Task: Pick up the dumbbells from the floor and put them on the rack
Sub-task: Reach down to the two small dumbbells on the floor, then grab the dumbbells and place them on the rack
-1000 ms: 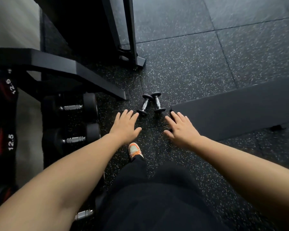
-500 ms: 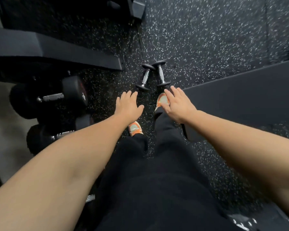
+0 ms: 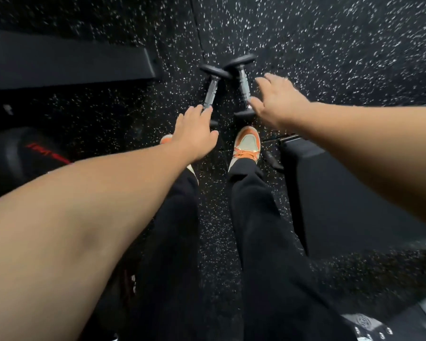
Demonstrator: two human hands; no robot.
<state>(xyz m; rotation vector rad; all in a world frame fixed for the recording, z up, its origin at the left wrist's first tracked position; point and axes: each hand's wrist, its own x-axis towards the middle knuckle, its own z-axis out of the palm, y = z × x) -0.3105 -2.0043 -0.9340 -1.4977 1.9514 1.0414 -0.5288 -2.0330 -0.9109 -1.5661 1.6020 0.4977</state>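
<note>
**Two dumbbells, both straight ahead, handles pointing away from the feet**

Two small dumbbells on the speckled floor [image 3: 330,45], side by side, just past the orange shoes [image 3: 247,143]. Far heads touching or nearly so, near ends a little apart, so a narrow V opening toward the body. Long axes running away from the person, roughly in line with the reaching forearms.

Left dumbbell [image 3: 212,91]: chrome handle bare, near head mostly hidden under the left hand [image 3: 194,134]. Fingertips at the near end of that handle, contact likely but not certain through the blur. Fingers extended, nothing clasped.

Right dumbbell [image 3: 244,86]: right hand [image 3: 278,102] spread just beside it on the outer side, thumb at the lower handle near the head, fingers level with mid-handle. Also unclenched, gripping nothing.

Right hand further along, beside its handle; left hand only at the near end, needing a little more reach forward. Since the handles lie along the arms, probably a wrist turn needed on each side to wrap fingers across the bar.

Rack [image 3: 71,62] off to the left, a dark beam, with a larger dumbbell [image 3: 17,156] dim below it. Black bench [image 3: 342,193] close on the right.
</note>
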